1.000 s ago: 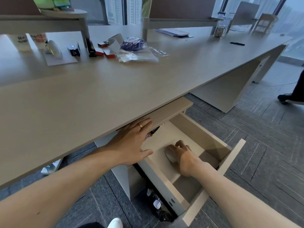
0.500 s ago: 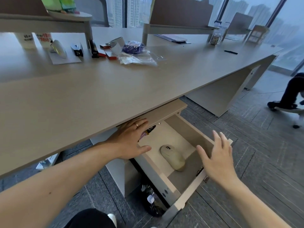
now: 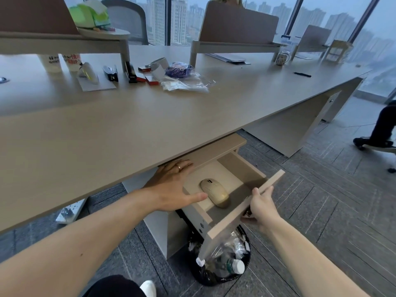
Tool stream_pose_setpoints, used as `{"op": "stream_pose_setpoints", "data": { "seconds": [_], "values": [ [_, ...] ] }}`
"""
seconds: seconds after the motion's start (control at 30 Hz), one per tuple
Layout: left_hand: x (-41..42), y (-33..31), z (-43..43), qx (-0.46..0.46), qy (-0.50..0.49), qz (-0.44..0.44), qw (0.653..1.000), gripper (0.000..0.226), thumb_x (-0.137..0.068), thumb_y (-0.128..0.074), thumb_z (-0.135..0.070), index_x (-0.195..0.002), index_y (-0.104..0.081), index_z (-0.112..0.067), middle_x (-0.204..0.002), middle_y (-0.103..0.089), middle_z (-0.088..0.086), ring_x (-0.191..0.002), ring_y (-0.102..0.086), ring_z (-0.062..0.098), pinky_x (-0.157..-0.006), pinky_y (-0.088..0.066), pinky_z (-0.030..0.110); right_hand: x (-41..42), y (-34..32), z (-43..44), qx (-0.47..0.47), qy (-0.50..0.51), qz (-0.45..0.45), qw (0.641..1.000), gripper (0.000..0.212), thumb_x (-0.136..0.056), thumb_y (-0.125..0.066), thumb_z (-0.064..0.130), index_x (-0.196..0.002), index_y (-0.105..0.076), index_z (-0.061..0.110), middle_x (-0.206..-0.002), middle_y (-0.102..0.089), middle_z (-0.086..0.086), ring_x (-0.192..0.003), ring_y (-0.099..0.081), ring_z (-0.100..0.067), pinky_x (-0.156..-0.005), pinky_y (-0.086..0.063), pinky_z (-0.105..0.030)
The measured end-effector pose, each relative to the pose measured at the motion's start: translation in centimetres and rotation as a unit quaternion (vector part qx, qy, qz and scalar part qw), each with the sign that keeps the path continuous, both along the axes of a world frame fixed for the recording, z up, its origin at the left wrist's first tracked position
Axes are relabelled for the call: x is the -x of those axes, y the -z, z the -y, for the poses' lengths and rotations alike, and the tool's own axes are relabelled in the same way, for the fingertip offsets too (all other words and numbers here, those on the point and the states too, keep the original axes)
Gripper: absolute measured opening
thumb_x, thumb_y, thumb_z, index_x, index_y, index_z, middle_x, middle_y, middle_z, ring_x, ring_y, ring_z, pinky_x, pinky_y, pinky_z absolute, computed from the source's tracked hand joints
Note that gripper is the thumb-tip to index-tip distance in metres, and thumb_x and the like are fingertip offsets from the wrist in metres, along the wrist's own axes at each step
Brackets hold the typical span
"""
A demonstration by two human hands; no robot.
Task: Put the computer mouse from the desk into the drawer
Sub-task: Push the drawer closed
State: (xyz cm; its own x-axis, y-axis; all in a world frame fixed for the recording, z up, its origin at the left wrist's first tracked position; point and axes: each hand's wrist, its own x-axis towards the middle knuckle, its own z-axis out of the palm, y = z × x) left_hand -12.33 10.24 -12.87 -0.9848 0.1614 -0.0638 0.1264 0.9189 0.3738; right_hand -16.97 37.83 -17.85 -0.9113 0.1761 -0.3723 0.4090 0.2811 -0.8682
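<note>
Only 1 view: a wide-angle head camera looks forward and down from close above the long pale wood bench [image 3: 150,125], over its open beige drawer [image 3: 240,213].

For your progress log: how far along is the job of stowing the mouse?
Done: the mouse lies loose on the floor of the open drawer, no hand on it. In hand: the right hand grips the drawer's front panel, while the left hand rests on its left side. Left: probably only pushing the drawer shut.
</note>
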Motion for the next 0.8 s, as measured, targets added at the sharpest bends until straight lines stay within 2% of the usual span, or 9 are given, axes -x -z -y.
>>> {"op": "stream_pose_setpoints", "data": {
  "seconds": [0.07,0.17,0.2,0.27,0.33,0.5,0.63,0.7,0.8],
  "values": [
    [0.1,0.3,0.1,-0.014,0.002,-0.008,1.000,0.106,-0.071,-0.034,-0.091,-0.157,-0.015,-0.031,-0.166,-0.009,-0.015,-0.150,-0.002,0.007,-0.122,-0.008,0.040,0.2,-1.5,2.8,0.036,0.000,0.003,0.999,0.067,-0.100,-0.034,0.043,-0.152,0.007,0.045,-0.150,-0.037,-0.006,-0.106,-0.059,-0.040,-0.064,-0.061,-0.060],
    [0.1,1.0,0.3,-0.040,0.004,-0.041,0.998,0.095,-0.078,-0.035,-0.084,-0.155,-0.022,-0.030,-0.165,-0.015,-0.014,-0.150,-0.008,0.007,-0.121,-0.011,0.040,1.8,-1.8,5.5,0.077,0.010,0.010,0.997,0.069,-0.103,-0.034,0.038,-0.153,0.013,0.045,-0.160,-0.027,-0.004,-0.085,-0.057,-0.028,-0.070,-0.061,-0.060],
    [0.1,1.2,0.4,-0.048,0.004,-0.053,0.997,0.093,-0.080,-0.036,-0.082,-0.155,-0.024,-0.029,-0.164,-0.017,-0.014,-0.149,-0.010,0.007,-0.121,-0.012,0.039,2.3,-1.8,6.3,0.083,0.012,0.008,0.996,0.070,-0.104,-0.035,0.038,-0.153,0.014,0.045,-0.162,-0.023,-0.003,-0.086,-0.057,-0.029,-0.072,-0.060,-0.061],
    [0.1,1.6,0.4,-0.057,0.002,-0.077,0.995,0.087,-0.084,-0.039,-0.077,-0.154,-0.026,-0.028,-0.163,-0.020,-0.013,-0.149,-0.012,0.007,-0.121,-0.013,0.037,3.0,-2.0,7.6,0.104,0.014,0.008,0.994,0.071,-0.103,-0.037,0.038,-0.152,0.013,0.048,-0.164,-0.020,-0.001,-0.115,-0.054,-0.039,-0.073,-0.059,-0.064],
    [0.1,2.0,0.4,-0.059,0.000,-0.104,0.993,0.078,-0.089,-0.041,-0.070,-0.153,-0.029,-0.027,-0.162,-0.024,-0.012,-0.148,-0.015,0.008,-0.120,-0.016,0.039,3.8,-1.8,8.6,0.118,0.010,0.010,0.993,0.069,-0.103,-0.038,0.039,-0.151,0.009,0.053,-0.163,-0.022,0.000,-0.135,-0.041,-0.042,-0.072,-0.058,-0.066],
    [0.6,2.9,0.6,-0.069,0.002,-0.151,0.986,0.054,-0.098,-0.046,-0.038,-0.151,-0.038,-0.024,-0.159,-0.035,-0.008,-0.146,-0.024,0.009,-0.116,-0.020,0.034,5.0,-2.0,10.5,0.154,-0.004,0.008,0.988,0.064,-0.105,-0.033,0.036,-0.153,0.008,0.049,-0.164,-0.021,0.000,-0.135,-0.040,-0.032,-0.083,-0.055,-0.066],
    [0.9,3.5,1.0,-0.073,0.005,-0.177,0.982,0.052,-0.097,-0.052,-0.021,-0.148,-0.044,-0.023,-0.155,-0.042,-0.007,-0.143,-0.030,0.010,-0.114,-0.024,0.033,5.8,-1.7,11.4,0.189,0.009,0.006,0.982,0.065,-0.106,-0.034,0.032,-0.155,0.006,0.046,-0.168,-0.009,0.002,-0.146,-0.027,-0.040,-0.088,-0.053,-0.066],
    [1.0,3.6,1.1,-0.076,0.005,-0.183,0.980,0.055,-0.094,-0.054,-0.013,-0.147,-0.045,-0.023,-0.155,-0.042,-0.008,-0.143,-0.031,0.009,-0.112,-0.020,0.026,6.4,-1.5,11.9,0.199,0.001,0.002,0.980,0.063,-0.106,-0.035,0.034,-0.154,0.002,0.049,-0.167,-0.013,0.001,-0.147,-0.025,-0.039,-0.087,-0.054,-0.067],
    [1.0,3.6,1.2,-0.076,0.007,-0.199,0.977,0.060,-0.092,-0.054,-0.003,-0.147,-0.046,-0.024,-0.155,-0.043,-0.008,-0.142,-0.031,0.008,-0.107,-0.016,0.019,7.0,-1.3,12.5,0.185,0.001,0.004,0.983,0.055,-0.105,-0.032,0.038,-0.151,-0.007,0.054,-0.163,-0.024,-0.001,-0.142,-0.035,-0.040,-0.075,-0.058,-0.064]
  ]
}}
